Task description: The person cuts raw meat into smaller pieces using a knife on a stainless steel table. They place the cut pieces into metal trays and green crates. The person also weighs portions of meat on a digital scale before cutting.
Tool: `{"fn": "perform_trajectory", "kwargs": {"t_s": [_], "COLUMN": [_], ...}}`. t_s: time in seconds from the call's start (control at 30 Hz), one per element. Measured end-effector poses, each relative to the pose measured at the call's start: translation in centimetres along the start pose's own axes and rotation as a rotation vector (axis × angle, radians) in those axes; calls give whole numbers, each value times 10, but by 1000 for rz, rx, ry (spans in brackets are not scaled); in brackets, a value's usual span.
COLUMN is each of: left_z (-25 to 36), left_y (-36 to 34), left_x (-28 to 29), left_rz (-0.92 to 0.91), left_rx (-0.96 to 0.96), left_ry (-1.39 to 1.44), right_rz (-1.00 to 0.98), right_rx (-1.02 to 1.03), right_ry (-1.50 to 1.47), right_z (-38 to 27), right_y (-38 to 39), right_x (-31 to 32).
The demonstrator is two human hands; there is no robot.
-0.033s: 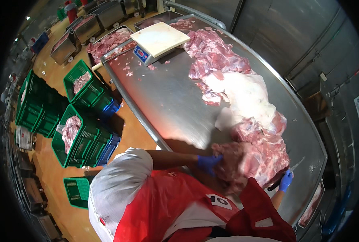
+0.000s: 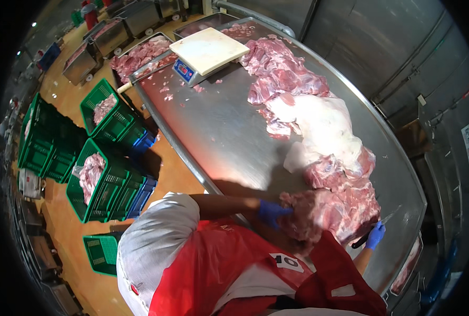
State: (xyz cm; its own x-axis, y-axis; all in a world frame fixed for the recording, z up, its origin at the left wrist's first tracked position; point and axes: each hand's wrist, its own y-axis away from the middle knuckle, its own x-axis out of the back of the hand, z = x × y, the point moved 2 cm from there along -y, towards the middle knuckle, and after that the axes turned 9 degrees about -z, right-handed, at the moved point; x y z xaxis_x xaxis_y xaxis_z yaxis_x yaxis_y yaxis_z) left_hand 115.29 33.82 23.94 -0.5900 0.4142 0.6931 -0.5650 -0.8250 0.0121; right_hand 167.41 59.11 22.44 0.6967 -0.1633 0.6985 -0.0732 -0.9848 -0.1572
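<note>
A large cut of raw red meat (image 2: 332,210) lies at the near right of the steel table (image 2: 218,137). My left hand (image 2: 271,211), in a blue glove, is at its left edge with the fingers closed on the meat; part of the grip is in shadow. At the lower right edge, my blue-gloved right hand (image 2: 373,237) is wrapped round a knife (image 2: 359,242). The black handle shows below the hand, and the thin blade points up and right over the table. Beyond the cut, a pale, fat-covered piece (image 2: 326,124) touches more red meat (image 2: 284,68).
A scale (image 2: 184,71) with a white board (image 2: 209,50) on top stands at the table's far end. Green crates (image 2: 124,187), some holding meat, stand on the floor to the left. Metal bins (image 2: 110,39) are farther back. A metal wall (image 2: 377,47) runs along the right.
</note>
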Motion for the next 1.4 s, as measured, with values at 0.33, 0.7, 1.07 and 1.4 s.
{"fn": "perform_trajectory", "kwargs": {"t_s": [0.33, 0.7, 1.07, 1.4], "left_z": [-231, -237, -280, -328], "left_y": [77, 28, -96, -164], "left_x": [309, 363, 457, 451], "left_rz": [644, 460, 308, -270], "left_rx": [181, 447, 684, 689], "left_ry": [-369, -121, -550, -487], "right_rz": [-350, -134, 102, -30], "right_rx": [-101, 64, -90, 69], "right_ry": [-578, -433, -202, -243], "right_z": [-293, -393, -354, -266], "right_y": [168, 62, -62, -170], "right_x": [-195, -358, -401, -339]}}
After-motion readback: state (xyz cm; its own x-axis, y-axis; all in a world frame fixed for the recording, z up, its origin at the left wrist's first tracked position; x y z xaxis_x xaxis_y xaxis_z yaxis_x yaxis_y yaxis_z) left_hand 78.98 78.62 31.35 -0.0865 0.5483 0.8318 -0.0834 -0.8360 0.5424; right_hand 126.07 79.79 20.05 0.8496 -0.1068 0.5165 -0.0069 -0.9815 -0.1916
